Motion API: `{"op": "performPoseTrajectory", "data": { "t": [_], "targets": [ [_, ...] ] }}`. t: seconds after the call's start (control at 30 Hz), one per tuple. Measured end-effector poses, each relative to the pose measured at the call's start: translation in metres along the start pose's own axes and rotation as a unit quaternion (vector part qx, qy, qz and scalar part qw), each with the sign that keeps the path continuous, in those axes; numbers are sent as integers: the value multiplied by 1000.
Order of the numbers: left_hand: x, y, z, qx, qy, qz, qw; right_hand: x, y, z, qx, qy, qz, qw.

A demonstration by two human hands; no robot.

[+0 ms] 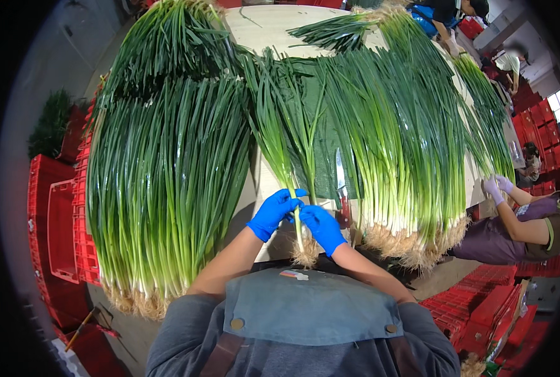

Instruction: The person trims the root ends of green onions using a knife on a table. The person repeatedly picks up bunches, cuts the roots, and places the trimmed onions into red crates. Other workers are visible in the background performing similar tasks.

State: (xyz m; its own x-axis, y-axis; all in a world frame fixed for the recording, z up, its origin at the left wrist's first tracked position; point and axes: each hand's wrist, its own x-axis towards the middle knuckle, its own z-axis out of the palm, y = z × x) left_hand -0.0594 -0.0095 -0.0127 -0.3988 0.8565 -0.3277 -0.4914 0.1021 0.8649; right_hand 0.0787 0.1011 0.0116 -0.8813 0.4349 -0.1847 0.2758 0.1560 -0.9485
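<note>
My left hand (272, 215), in a blue glove, is closed around the pale stem of a green onion (298, 231). Its roots hang near the table's front edge and its leaves reach away from me. My right hand (322, 229), also blue-gloved, pinches at the same stem; its fingertips are partly hidden. Between the hands and the right pile lies a knife (341, 171) with a reddish handle, blade pointing away. A large pile of green onions (166, 163) covers the left side, roots toward me. Another pile (405, 151) lies to the right.
The pale table (264, 31) carries a dark green cloth (317, 81) under the middle leaves. Red crates (63, 226) stand at the left, more red crates (481, 308) at the lower right. A co-worker in a purple apron (500, 235) handles onions at right; other people work farther back.
</note>
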Motion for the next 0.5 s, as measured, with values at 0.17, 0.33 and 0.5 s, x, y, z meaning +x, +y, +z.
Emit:
{"op": "performPoseTrajectory", "data": {
  "t": [0.17, 0.33, 0.5],
  "targets": [
    [10, -8, 3, 40, 10, 24, 999, 3, 7, 4, 110, -38, 148, 982],
    [13, 12, 4, 25, 106, 15, 994, -8, 18, 2, 9, -49, 142, 989],
    [24, -15, -17, 15, 225, 43, 973, -6, 19, 2, -99, 53, -4, 994]
  ]
}}
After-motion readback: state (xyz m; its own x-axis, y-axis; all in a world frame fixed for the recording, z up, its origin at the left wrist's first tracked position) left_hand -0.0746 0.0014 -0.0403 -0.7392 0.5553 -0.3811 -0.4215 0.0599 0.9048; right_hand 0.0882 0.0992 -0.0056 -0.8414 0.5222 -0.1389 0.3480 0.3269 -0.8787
